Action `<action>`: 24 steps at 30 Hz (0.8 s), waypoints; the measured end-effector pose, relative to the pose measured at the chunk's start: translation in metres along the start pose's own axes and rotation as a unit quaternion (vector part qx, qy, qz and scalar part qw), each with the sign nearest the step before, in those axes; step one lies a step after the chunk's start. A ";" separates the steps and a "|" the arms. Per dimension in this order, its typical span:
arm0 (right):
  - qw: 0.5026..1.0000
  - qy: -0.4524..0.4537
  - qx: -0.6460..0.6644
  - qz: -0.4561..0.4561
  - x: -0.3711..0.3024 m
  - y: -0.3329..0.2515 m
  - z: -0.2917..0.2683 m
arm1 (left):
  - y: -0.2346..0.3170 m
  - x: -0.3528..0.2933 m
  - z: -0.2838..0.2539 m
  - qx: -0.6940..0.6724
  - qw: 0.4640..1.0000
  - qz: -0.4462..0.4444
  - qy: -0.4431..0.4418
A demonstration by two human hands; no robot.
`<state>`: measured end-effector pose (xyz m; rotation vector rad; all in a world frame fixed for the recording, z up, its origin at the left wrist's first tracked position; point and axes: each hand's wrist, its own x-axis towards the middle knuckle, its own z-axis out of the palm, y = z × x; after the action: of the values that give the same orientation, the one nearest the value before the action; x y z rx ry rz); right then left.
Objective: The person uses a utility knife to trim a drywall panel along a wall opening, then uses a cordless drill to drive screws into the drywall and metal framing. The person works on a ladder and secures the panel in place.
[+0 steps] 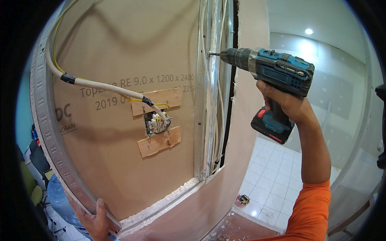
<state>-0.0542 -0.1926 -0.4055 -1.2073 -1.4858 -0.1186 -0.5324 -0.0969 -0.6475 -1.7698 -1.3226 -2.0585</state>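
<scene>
My right hand (281,98) is closed around the grip of a teal and black cordless drill (283,72), held level at upper right. The drill's bit meets the upright metal stud (198,132) at the right side of the wall opening. Low on the left, my left hand (94,221) grips the lower end of another metal stud (48,136), thumb in front; its other fingers are partly hidden. Between the studs is brown plasterboard (120,48). A white cable (102,87) with black tape runs to an open electrical box (157,122), between two wooden strips (159,141).
Pale cables (219,100) run down along the right stud. Below, plaster debris (233,229) lies on a brown surface, and a small red and yellow object (242,200) sits near the white tiles (265,172). A blue water bottle (60,197) and chairs (36,193) stand at left.
</scene>
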 end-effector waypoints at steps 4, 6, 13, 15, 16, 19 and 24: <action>0.997 0.017 -0.078 -0.013 0.000 -0.010 0.000 | 0.001 0.000 0.001 -0.017 1.000 -0.001 -0.006; 0.995 0.016 -0.097 -0.006 -0.001 -0.013 0.000 | 0.002 -0.001 0.003 -0.036 0.999 -0.006 -0.002; 0.995 0.030 -0.096 0.002 -0.004 -0.018 0.002 | 0.006 -0.001 0.003 -0.011 1.000 -0.010 0.001; 0.996 0.025 -0.087 -0.007 -0.004 -0.019 0.001 | 0.006 0.000 0.002 0.005 1.000 -0.008 -0.009; 0.996 0.023 -0.082 -0.011 -0.004 -0.018 0.001 | 0.006 0.000 0.002 0.006 1.000 -0.007 -0.006; 0.995 0.025 -0.094 -0.008 -0.005 -0.018 0.001 | 0.006 0.000 0.002 0.006 1.000 -0.009 0.001; 0.998 0.024 -0.062 -0.015 -0.005 -0.016 -0.001 | 0.007 -0.001 0.002 -0.004 1.000 -0.009 -0.004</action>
<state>-0.0658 -0.2038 -0.4008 -1.2720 -1.4722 -0.2615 -0.5262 -0.0999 -0.6445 -1.7784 -1.3394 -2.0701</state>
